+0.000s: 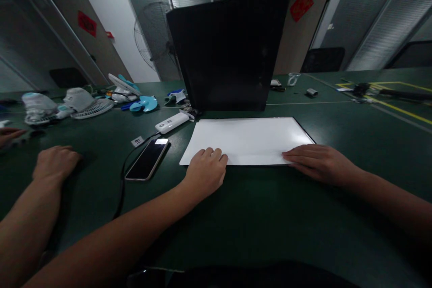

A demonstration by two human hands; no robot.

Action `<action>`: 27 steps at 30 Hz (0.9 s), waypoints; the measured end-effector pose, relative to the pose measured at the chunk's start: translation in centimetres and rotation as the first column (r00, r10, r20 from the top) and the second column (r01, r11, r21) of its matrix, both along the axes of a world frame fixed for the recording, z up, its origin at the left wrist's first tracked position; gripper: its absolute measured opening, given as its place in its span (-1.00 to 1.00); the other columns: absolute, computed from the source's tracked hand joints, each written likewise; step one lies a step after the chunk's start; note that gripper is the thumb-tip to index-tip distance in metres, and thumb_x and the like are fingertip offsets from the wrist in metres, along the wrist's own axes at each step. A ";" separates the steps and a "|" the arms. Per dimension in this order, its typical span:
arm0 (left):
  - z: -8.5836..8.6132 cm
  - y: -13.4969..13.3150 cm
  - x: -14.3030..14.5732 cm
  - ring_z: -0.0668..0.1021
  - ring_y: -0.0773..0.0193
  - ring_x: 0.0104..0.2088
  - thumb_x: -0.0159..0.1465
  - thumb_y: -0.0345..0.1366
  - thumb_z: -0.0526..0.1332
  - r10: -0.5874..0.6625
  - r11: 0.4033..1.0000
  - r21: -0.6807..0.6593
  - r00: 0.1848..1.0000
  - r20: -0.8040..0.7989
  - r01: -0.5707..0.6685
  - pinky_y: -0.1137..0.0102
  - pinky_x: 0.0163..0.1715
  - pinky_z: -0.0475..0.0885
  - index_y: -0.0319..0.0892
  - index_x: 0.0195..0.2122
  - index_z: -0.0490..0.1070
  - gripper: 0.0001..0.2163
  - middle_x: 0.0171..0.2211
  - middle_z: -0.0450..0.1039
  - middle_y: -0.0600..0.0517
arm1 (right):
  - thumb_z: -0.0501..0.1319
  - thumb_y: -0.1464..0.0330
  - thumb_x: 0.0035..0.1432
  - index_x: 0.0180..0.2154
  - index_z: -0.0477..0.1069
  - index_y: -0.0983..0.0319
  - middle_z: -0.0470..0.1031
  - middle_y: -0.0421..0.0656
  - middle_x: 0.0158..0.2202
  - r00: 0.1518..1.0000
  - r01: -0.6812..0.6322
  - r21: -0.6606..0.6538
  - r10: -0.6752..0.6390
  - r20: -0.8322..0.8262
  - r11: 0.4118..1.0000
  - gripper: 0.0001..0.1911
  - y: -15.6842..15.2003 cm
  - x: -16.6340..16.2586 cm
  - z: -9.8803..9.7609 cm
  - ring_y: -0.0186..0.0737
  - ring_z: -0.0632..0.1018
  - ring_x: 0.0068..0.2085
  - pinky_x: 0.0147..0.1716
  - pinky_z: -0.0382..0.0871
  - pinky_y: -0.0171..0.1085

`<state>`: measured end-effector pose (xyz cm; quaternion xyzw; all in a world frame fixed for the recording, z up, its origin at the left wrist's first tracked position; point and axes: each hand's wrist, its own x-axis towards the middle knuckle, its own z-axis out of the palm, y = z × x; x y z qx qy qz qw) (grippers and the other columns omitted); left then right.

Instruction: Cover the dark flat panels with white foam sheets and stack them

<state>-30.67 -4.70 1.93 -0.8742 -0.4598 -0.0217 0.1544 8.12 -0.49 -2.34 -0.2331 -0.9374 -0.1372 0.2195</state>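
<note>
A blank white sheet (249,137) lies flat on the dark green table, and a thin dark edge shows along its right side. My left hand (207,168) rests on its front edge, left of the middle. Those fingers are curled down and pressed together, and what is inside them is hidden. At the sheet's front right corner lies my right hand (313,159), palm down with its fingers stretched out on the white surface. A large black panel (229,54) stands upright just behind the sheet.
Left of the sheet are a phone (147,159), a white stick-shaped device (173,123) with a black cable, and white fan parts (92,108) with blue blades (144,104). Another person's hand (56,162) rests at the left. A clear cup (293,79) stands at the back right.
</note>
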 end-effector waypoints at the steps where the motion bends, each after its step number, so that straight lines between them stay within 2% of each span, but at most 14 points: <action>1: -0.2 0.1 0.0 0.61 -0.06 -0.05 0.42 -0.35 0.19 -0.012 1.000 0.002 1.000 0.009 0.012 0.10 -0.10 0.55 -0.26 0.01 0.54 -0.79 -0.05 0.58 -0.20 | 0.24 0.42 0.36 0.18 0.53 0.16 0.60 -0.14 0.12 1.000 0.004 0.003 -0.003 -0.016 1.000 -0.61 0.0 0.1 0.0 -0.15 0.64 0.03 0.01 0.62 -0.07; 5: -1.1 0.3 -0.1 0.61 -0.04 0.00 0.51 -0.19 0.14 -0.057 0.998 0.003 0.998 0.035 0.057 0.10 -0.07 0.55 -0.25 0.09 0.50 -0.71 0.00 0.59 -0.19 | 0.27 0.42 0.34 0.20 0.52 0.13 0.61 -0.15 0.10 0.999 0.020 0.029 -0.019 -0.031 0.999 -0.58 0.2 0.6 -0.1 -0.15 0.64 0.01 -0.02 0.63 -0.04; 8: -1.5 0.6 -0.1 0.62 -0.03 0.01 0.53 -0.14 0.13 -0.055 0.998 -0.012 0.998 0.032 0.056 0.11 -0.06 0.55 -0.24 0.12 0.49 -0.68 0.04 0.59 -0.18 | 0.27 0.39 0.35 0.19 0.53 0.13 0.61 -0.15 0.09 0.999 0.025 -0.006 -0.025 -0.022 1.000 -0.60 0.4 0.7 -0.3 -0.15 0.64 0.02 0.00 0.63 -0.03; 18: -1.6 1.2 -0.3 0.62 -0.02 0.07 0.53 -0.17 0.15 -0.013 0.998 -0.064 1.000 0.000 0.013 0.13 -0.05 0.57 -0.21 0.16 0.49 -0.69 0.14 0.57 -0.17 | 0.28 0.31 0.35 0.15 0.58 0.08 0.61 -0.15 0.09 0.998 0.032 -0.190 -0.040 -0.039 0.981 -0.64 0.6 0.2 -0.1 -0.14 0.63 0.05 0.04 0.61 -0.03; 27: -1.9 1.3 -0.3 0.59 -0.07 0.15 0.52 -0.19 0.17 -0.002 0.999 -0.051 1.000 0.007 0.002 0.09 -0.01 0.57 -0.20 0.22 0.45 -0.67 0.20 0.53 -0.18 | 0.27 0.32 0.37 0.14 0.58 0.09 0.61 -0.13 0.09 0.998 0.014 -0.207 -0.026 -0.051 0.978 -0.66 0.6 0.1 -0.1 -0.14 0.63 0.06 0.04 0.61 -0.04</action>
